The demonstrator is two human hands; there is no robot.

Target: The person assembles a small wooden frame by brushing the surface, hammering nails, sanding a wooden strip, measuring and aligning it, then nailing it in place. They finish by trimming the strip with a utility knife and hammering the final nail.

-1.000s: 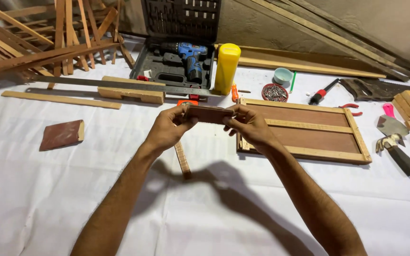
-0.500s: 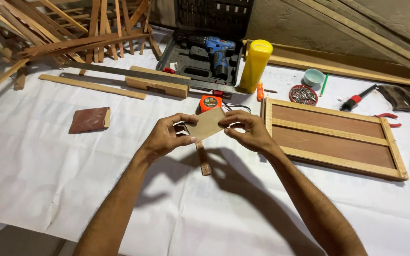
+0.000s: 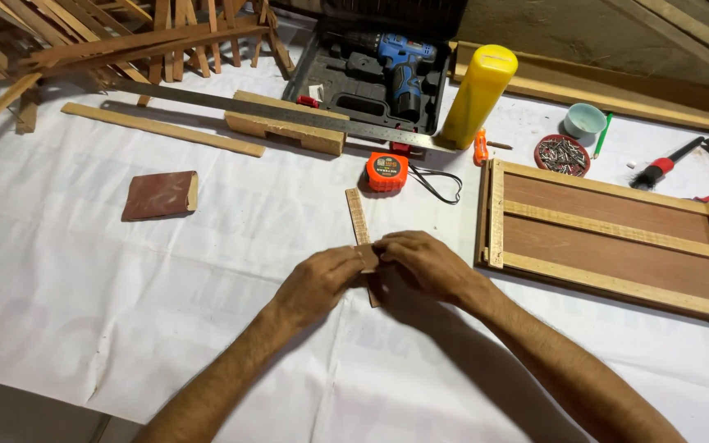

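At centre frame I see my left hand [image 3: 322, 279] and right hand [image 3: 424, 262] pressed together, pinching a thin wooden strip [image 3: 358, 215] lying on the white sheet [image 3: 84, 287]; it juts upward past my fingers.

Thin pale wood strip [image 3: 359, 217], flat on white sheet, near end under both hands

Both hands, left hand [image 3: 322, 277] and right hand [image 3: 424, 264], are sitting on the white cloth [image 3: 125, 312]. Near side and left of them is lying open, wide room to pass. Right side is being blocked by the framed wooden panel [image 3: 613, 238], just beside the right hand. Straight ahead the thin wood strip [image 3: 358, 215] is running away from the hands, with the orange tape measure [image 3: 386, 171] and its cord sitting past it. Sanding block [image 3: 160, 194] is lying well apart to the left. Far edge is crowding up: steel ruler [image 3: 281, 115], drill case [image 3: 375, 70], yellow bottle [image 3: 478, 97].
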